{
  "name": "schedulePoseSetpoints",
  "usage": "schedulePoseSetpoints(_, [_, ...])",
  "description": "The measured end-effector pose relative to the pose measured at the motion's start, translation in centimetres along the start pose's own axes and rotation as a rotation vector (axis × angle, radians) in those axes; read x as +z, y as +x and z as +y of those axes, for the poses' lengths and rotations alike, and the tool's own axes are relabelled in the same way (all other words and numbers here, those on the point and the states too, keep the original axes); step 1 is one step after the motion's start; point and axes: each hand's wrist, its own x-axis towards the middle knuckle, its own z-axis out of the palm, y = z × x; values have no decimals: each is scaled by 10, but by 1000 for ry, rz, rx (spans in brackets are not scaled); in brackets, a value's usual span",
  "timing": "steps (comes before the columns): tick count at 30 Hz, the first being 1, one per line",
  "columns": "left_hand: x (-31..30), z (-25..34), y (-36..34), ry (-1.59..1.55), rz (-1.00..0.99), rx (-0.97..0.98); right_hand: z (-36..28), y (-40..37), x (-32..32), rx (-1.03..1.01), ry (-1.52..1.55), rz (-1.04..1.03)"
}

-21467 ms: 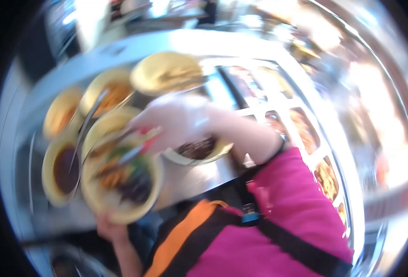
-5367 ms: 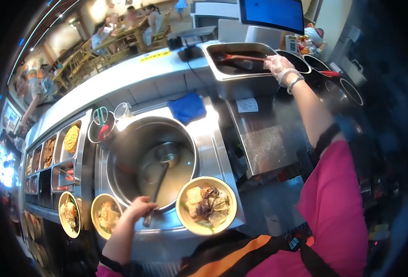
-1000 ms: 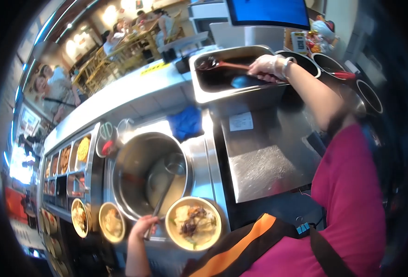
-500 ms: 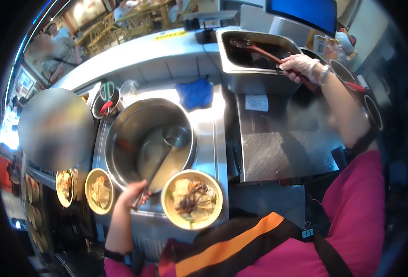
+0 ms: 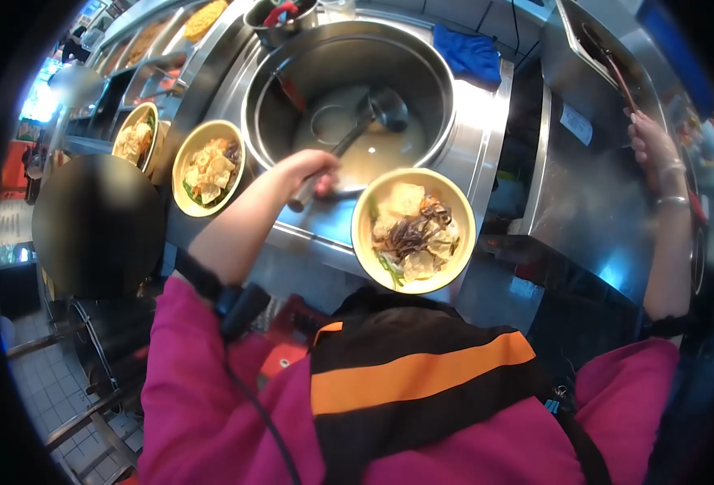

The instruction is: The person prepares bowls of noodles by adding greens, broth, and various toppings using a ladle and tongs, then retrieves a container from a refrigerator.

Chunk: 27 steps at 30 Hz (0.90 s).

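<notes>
My left hand (image 5: pixel 312 171) is closed round the dark handle of a ladle (image 5: pixel 387 110), whose round bowl hangs inside a large steel pot (image 5: pixel 272 105) over cloudy broth (image 5: pixel 381 155). At the far right, my gloved right hand (image 5: pixel 654 142) grips a reddish-brown spoon (image 5: pixel 621 79). The spoon's head reaches into a deep steel container (image 5: pixel 571 61) of dark sauce. A yellow bowl (image 5: pixel 359 234) holding noodles, dark shreds and pale crisp pieces stands in front of the pot, nearest to my body. A second filled bowl (image 5: pixel 181 162) stands left of the pot.
Another filled bowl (image 5: pixel 119 145) is further left. A blue cloth (image 5: pixel 468 58) lies behind the pot at right, and a small steel pot with red-handled tools (image 5: pixel 280 24) stands behind it. Trays of toppings (image 5: pixel 204 21) line the back left.
My view has tilted down and turned left, so the pot and bowls sit higher and further right. Both hands keep hold of the ladle and the spoon.
</notes>
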Motion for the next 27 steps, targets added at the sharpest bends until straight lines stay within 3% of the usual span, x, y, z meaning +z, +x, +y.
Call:
schedulePoseSetpoints(4, [5,5,-8,184,62,30,-1,-10,10,30,-31,123])
schedulePoseSetpoints(6, [6,6,-16,366,172,82,1,-13,10,20,-47,131])
schedulePoseSetpoints(12, [11,5,-34,736,187,128,1,-15,11,-10,-124,114])
schedulePoseSetpoints(16, [15,3,-41,660,133,80,-2,-19,11,-24,-145,113])
schedulePoseSetpoints(18, [11,-1,-43,191,-4,-15,1,-9,0,-14,-163,81])
schedulePoseSetpoints(20, [8,-3,-56,135,-104,-33,3,-3,-7,-17,-171,52])
schedulePoseSetpoints(26, [3,-16,-96,-85,-188,98,9,4,-16,-61,-189,-23])
schedulePoseSetpoints(27, [0,-21,-97,-1,-121,162,8,1,-14,-59,-170,-6])
